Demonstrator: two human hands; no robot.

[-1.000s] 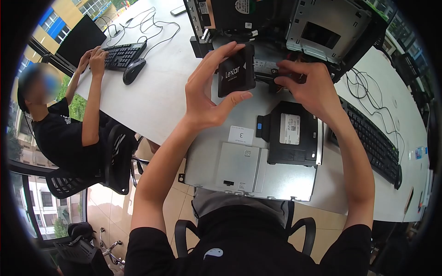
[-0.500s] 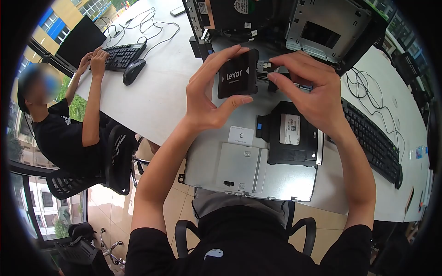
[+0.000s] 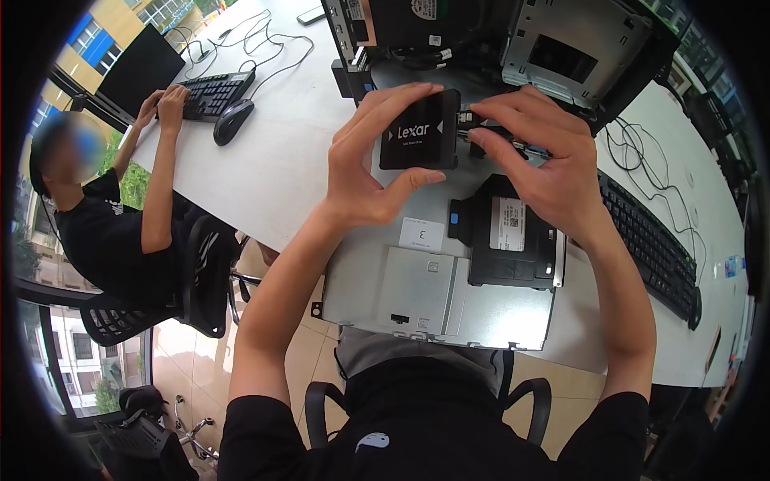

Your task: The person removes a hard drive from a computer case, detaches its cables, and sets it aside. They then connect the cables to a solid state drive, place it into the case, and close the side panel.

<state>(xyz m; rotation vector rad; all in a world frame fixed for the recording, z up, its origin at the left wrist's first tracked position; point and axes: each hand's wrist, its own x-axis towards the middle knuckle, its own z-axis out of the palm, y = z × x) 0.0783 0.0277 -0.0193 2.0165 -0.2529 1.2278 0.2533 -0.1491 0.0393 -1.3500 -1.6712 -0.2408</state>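
A black Lexar solid state drive (image 3: pixel 417 132) is gripped between the thumb and fingers of my left hand (image 3: pixel 365 160), its label facing me. At the drive's right edge, my right hand (image 3: pixel 553 152) pinches a small cable connector (image 3: pixel 465 118) between thumb and index finger. The connector sits right against that edge, and its cable runs back behind my right fingers. Both hands are raised in front of the open computer case (image 3: pixel 473 60). Below them lies a black optical drive (image 3: pixel 513 232) with a white label, on a silver metal panel (image 3: pixel 417 284).
A card marked 3 (image 3: pixel 421 234) lies on the panel. To the right are a black keyboard (image 3: pixel 654 240) and loose cables (image 3: pixel 642 160). A person (image 3: pixel 112 192) sits at the left, hands at another keyboard (image 3: pixel 216 96), with a mouse (image 3: pixel 233 122) beside it.
The drive has turned slightly, its label now squarer to me, and its right edge has come nearer my right fingertips. The connector's angle has shifted a little with it.
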